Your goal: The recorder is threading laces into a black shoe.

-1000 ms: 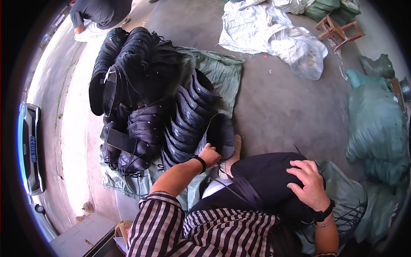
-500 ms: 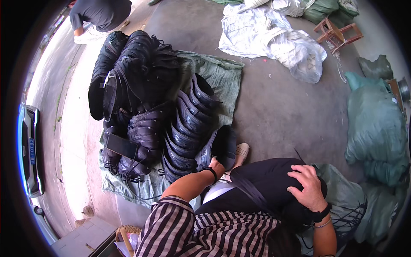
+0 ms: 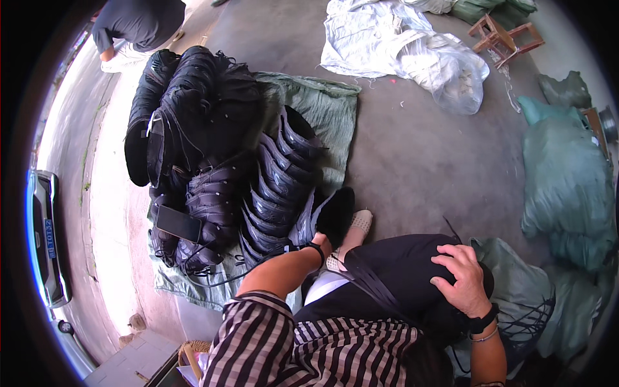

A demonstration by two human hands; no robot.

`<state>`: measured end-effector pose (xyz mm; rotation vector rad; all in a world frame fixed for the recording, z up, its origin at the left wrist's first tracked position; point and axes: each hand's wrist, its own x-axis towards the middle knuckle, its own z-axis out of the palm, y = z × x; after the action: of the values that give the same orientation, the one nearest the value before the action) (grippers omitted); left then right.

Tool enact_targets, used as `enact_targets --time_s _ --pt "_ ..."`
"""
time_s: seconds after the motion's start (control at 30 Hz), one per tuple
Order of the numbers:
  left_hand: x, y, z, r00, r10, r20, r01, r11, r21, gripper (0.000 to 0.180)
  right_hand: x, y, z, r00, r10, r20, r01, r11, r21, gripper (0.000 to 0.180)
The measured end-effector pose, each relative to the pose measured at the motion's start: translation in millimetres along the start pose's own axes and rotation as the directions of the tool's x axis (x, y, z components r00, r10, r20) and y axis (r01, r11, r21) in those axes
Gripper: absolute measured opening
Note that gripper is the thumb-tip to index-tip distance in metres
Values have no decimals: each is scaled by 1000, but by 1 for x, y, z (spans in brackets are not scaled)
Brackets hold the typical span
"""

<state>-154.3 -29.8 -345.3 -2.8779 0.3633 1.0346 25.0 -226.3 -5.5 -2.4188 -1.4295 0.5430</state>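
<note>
My left hand grips the near edge of a dark shoe upper with a fuzzy black lining; part of the fingers is hidden. This upper stands at the near right end of a nested row of glossy dark uppers. On my right knee, covered by black trousers, rests my right hand with its fingers spread and nothing in it. Several long black straps lie across my lap, below the left hand.
More black uppers are piled at the left, and a phone lies on them. Beneath is a green woven sheet. Green sacks stand at the right, white sheeting and a wooden stool farther back. Another person crouches at far left.
The view has shifted slightly. The upper at my left hand has tilted, showing more of its fuzzy lining. My right hand stays on the knee.
</note>
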Motion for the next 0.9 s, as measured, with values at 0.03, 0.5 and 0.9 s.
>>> enact_targets --time_s 0.03,0.5,0.9 --pt "-9 -2 -41 989 -145 27 147 949 -280 22 -4 2 -1 999 11 -31 -11 1000 -7 33" --pt "-46 -23 16 958 -86 274 172 936 -307 60 3 -4 -2 996 -37 -82 38 999 8 31" --pt "-106 -67 -153 866 -431 -252 -486 -614 -622 47 11 2 -1 985 -116 -125 157 904 398 31"
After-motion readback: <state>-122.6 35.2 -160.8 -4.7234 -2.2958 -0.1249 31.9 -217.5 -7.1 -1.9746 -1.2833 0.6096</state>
